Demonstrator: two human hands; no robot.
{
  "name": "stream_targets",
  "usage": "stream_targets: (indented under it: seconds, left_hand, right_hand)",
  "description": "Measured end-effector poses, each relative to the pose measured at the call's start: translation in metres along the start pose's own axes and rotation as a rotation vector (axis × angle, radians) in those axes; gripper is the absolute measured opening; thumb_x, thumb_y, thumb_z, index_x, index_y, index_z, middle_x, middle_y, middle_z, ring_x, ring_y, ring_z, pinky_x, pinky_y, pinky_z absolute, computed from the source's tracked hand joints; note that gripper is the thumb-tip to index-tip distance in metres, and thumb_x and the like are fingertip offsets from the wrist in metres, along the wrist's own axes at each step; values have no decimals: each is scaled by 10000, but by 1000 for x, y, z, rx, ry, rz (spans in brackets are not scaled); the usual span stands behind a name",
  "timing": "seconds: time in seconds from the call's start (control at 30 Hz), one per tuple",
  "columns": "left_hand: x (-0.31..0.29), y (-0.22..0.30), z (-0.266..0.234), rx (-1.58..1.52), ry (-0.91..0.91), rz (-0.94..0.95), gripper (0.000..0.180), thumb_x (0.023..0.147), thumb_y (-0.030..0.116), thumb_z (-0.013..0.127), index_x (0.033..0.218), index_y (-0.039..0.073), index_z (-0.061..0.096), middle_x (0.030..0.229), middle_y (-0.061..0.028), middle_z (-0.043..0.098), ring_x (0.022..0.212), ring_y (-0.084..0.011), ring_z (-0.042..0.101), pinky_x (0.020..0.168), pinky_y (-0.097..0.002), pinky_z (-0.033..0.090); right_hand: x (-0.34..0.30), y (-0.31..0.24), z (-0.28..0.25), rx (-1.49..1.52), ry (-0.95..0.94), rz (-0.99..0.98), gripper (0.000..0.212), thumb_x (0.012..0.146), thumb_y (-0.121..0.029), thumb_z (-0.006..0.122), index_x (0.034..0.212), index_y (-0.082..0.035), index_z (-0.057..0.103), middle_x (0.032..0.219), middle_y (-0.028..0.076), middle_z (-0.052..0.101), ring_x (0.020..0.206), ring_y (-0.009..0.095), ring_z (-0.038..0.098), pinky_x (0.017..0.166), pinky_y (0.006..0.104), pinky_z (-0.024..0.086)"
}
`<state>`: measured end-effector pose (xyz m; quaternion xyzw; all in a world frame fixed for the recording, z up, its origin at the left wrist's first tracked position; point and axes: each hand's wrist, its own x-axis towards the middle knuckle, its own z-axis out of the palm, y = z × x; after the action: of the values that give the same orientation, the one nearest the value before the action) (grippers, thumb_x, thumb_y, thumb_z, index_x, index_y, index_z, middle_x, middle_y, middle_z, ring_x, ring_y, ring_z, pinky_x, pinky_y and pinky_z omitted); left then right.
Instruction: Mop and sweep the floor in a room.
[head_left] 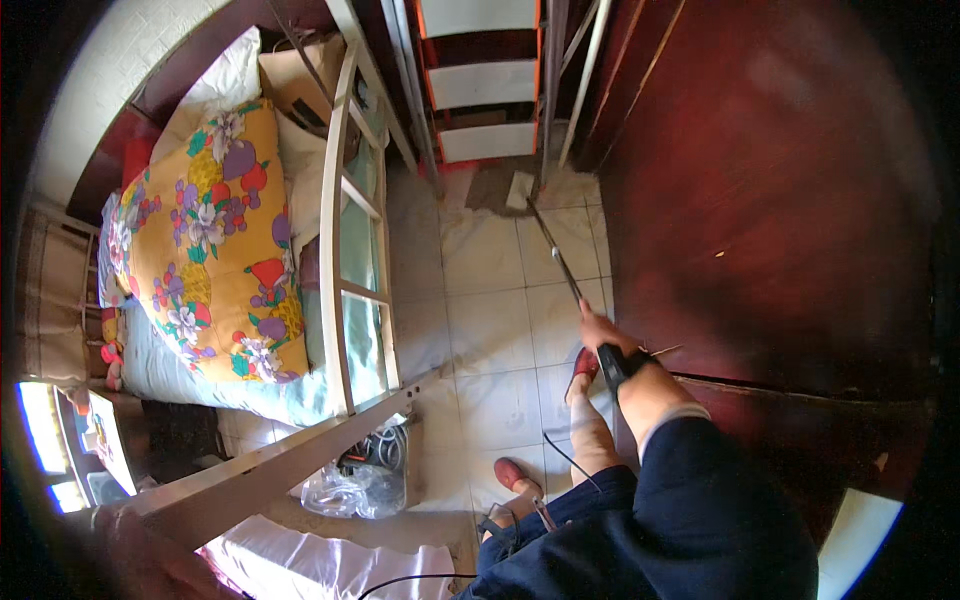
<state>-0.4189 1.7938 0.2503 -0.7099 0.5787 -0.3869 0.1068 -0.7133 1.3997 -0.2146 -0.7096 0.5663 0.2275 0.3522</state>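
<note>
My right hand (603, 330) is closed round the dark shaft of a long-handled mop (565, 270), with a black band on the wrist. The shaft runs away from me to a flat, pale rectangular mop head (519, 190), which rests on the floor tiles. A dark patch (490, 187) lies on the floor around the head, in front of a rack of white panels with orange edges (485, 85). My left hand cannot be made out. Red slippers (512, 472) are on my feet, standing on the tiles behind the mop.
At left, a bed with a white metal guard rail (338, 230) bears a yellow floral quilt (210, 250). A white beam (270, 460) crosses the lower left, with a clear plastic bag (355, 490) of cables beside it. Dark red wooden panels (760, 230) line the right.
</note>
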Motion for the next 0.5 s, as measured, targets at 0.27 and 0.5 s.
stream_targets:
  seconds: [0.27, 0.5]
  left_hand:
    - [12, 32, 11, 131, 24, -64, 296, 875, 205, 403, 936, -33, 569, 898, -179, 592, 893, -356, 552, 848, -488, 363]
    - [14, 17, 11, 115, 84, -4, 289, 873, 188, 417, 917, -53, 569, 882, -184, 595, 856, -348, 563, 786, -460, 415]
  right_hand:
    - [-169, 76, 35, -71, -32, -55, 492, 834, -237, 396, 1305, -167, 271, 886, 244, 565, 737, 379, 568, 623, 444, 447]
    - [-18, 19, -4, -11, 130, -326, 526, 791, -139, 362, 1295, -80, 222, 738, 259, 564, 685, 390, 559, 602, 468, 430]
